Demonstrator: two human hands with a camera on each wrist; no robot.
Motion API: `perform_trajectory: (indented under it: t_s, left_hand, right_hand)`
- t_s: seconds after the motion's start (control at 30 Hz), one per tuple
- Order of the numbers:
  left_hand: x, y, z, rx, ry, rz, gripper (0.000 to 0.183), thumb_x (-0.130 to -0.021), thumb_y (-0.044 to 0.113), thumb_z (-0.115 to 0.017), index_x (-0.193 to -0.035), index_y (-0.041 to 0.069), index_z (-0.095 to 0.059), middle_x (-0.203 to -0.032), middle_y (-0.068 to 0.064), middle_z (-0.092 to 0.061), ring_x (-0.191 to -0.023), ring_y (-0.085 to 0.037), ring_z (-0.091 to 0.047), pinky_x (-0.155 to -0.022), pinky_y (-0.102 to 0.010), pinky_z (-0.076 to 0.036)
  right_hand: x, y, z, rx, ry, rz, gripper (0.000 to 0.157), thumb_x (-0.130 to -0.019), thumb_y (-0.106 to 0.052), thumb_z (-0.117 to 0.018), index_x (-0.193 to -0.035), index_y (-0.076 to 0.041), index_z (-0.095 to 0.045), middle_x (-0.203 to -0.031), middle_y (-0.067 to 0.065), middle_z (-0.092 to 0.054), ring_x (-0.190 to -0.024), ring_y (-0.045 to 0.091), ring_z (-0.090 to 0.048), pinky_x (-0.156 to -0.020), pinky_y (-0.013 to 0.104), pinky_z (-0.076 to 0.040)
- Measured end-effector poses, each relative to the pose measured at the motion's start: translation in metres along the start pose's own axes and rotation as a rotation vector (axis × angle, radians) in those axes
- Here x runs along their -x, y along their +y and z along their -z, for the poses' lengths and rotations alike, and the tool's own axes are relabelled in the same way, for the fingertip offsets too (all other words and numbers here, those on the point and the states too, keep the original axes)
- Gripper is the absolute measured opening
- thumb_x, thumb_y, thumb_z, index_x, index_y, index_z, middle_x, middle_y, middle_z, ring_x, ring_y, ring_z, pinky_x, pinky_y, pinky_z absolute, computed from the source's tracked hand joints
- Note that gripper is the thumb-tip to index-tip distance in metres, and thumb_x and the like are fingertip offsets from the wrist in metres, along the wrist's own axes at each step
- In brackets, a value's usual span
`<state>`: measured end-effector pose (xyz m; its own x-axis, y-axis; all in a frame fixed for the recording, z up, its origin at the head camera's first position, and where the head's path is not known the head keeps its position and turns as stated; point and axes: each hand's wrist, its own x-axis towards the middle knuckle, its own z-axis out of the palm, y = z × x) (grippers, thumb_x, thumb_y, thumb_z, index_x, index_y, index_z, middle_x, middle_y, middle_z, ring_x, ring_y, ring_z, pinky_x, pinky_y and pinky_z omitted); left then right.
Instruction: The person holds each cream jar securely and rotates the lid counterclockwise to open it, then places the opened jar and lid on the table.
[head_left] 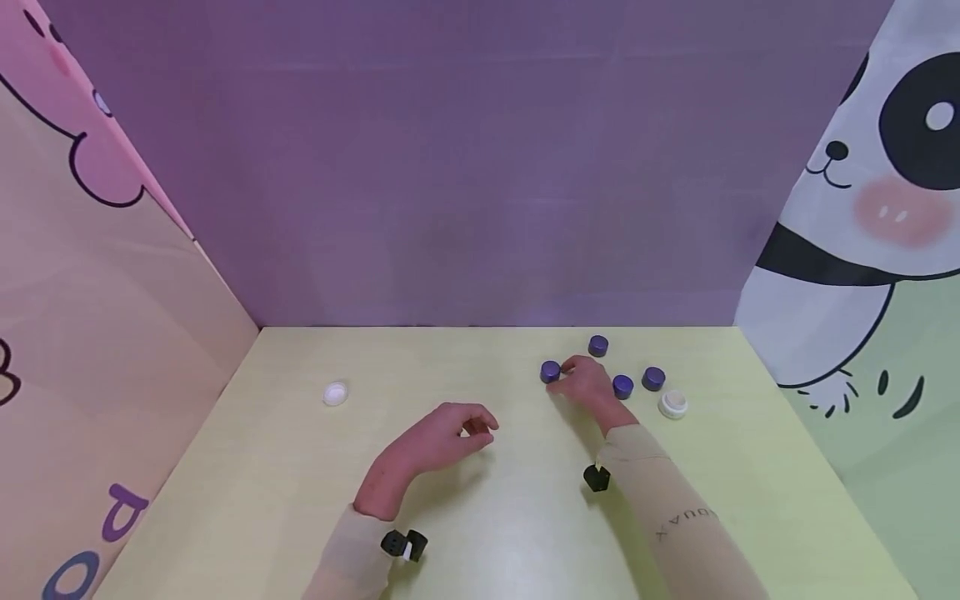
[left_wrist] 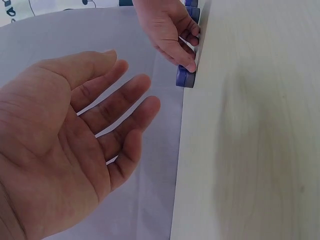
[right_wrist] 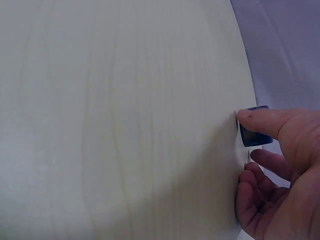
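Note:
My right hand (head_left: 587, 385) reaches low over the back of the table, its thumb and forefinger spread around the near side of a small round purple cap (head_left: 550, 372). In the right wrist view the thumb overlaps that dark cap (right_wrist: 257, 135), while the forefinger lies apart from it and the other fingers curl loosely. My left hand (head_left: 442, 437) hovers above the middle of the table, holding nothing. Its palm and loosely bent fingers show in the left wrist view. Beside the right hand stand more purple caps, one (head_left: 622, 387) close by the wrist.
Another purple cap (head_left: 597, 346) stands near the back wall, and one (head_left: 653, 379) sits farther right. A round white piece (head_left: 673, 404) lies at the right, with a second white piece (head_left: 335, 393) on the left. Printed cloth walls surround the pale table (head_left: 247, 500).

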<state>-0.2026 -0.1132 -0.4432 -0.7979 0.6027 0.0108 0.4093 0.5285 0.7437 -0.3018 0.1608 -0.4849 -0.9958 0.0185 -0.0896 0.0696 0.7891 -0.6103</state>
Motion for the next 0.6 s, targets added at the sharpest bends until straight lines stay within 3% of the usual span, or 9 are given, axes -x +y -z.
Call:
perform_trajectory:
  t_s: [0.13,0.3,0.6]
  left_hand:
    - [0.003,-0.0001,0.001,0.009,0.007,0.012,0.022,-0.098,0.021,-0.059,-0.114,0.009,-0.066,-0.096,0.012,-0.062,-0.091,-0.009,-0.058,-0.083,-0.033,-0.048]
    - [0.0056,-0.0037,0.0018,0.032,0.017,0.024,0.022,-0.098,0.021,-0.059,-0.115,0.008,-0.066,-0.097,0.011,-0.063,-0.092,-0.01,-0.058,-0.083,-0.034,-0.048]
    - [0.0086,-0.006,0.0007,0.026,0.016,0.031,0.022,-0.098,0.022,-0.06,-0.114,0.008,-0.066,-0.096,0.011,-0.063,-0.091,-0.01,-0.058,-0.083,-0.033,-0.048]
  right_hand:
    - [-0.0028,-0.0023,0.0007,0.026,-0.023,0.034,0.052,-0.075,-0.028,-0.078,-0.119,-0.003,-0.065,-0.117,0.014,-0.066,-0.103,0.03,-0.059,-0.088,0.041,-0.046]
    - [-0.0056,-0.007,0.0009,0.0,-0.018,0.009,0.052,-0.076,-0.029,-0.078,-0.121,-0.005,-0.065,-0.12,0.013,-0.064,-0.104,0.031,-0.06,-0.087,0.042,-0.047]
    - [-0.0071,-0.0079,-0.0053,-0.037,0.006,-0.016,0.049,-0.075,-0.028,-0.08,-0.117,-0.008,-0.067,-0.108,0.009,-0.068,-0.094,0.027,-0.062,-0.08,0.04,-0.048]
